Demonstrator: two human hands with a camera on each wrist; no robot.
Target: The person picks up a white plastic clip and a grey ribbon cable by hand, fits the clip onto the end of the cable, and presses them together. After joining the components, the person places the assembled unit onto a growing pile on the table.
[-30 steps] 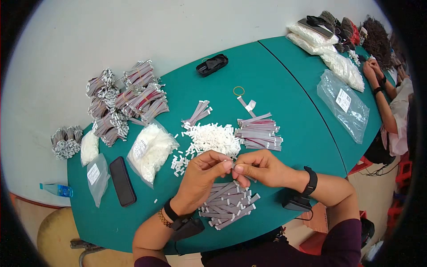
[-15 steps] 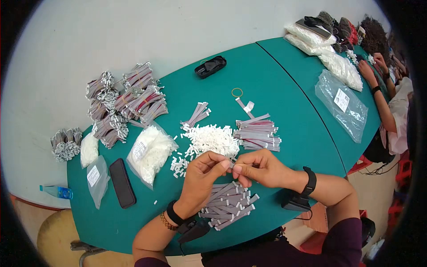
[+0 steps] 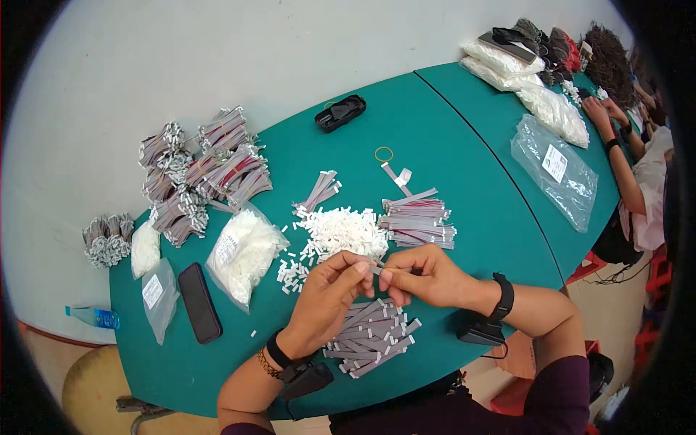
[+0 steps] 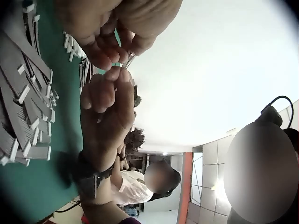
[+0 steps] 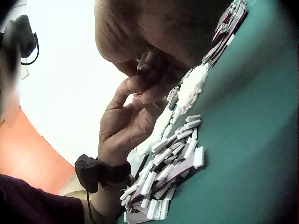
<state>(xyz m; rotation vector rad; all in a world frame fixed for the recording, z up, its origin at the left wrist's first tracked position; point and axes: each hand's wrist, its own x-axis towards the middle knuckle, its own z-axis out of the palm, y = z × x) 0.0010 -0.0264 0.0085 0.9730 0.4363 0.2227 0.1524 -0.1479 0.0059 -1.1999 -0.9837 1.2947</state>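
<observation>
Both hands meet over the near edge of a heap of small white connector housings (image 3: 341, 230). Between their fingertips is a short stretch of grey ribbon cable (image 3: 375, 270). My left hand (image 3: 325, 293) pinches one side of it with thumb and forefinger, and my right hand (image 3: 435, 277) pinches the other side with fingers curled. In the right wrist view a small white connector (image 5: 142, 61) shows at the fingers; the rest of the cable is hidden by the hands. Just below the hands lies a loose pile of grey ribbon cables (image 3: 371, 342) with white ends.
A neat stack of cables (image 3: 417, 221) lies right of the housings. To the left are a bag of housings (image 3: 246, 250), a phone (image 3: 199, 303) and bundled cables (image 3: 228, 167). A black case (image 3: 339, 113) sits farther back. Another person's hands (image 3: 600, 112) work at far right.
My fingertips have parted slightly, and more of the grey cable shows between them. Both hands stay over the same spot. The other person's hands have shifted a little.
</observation>
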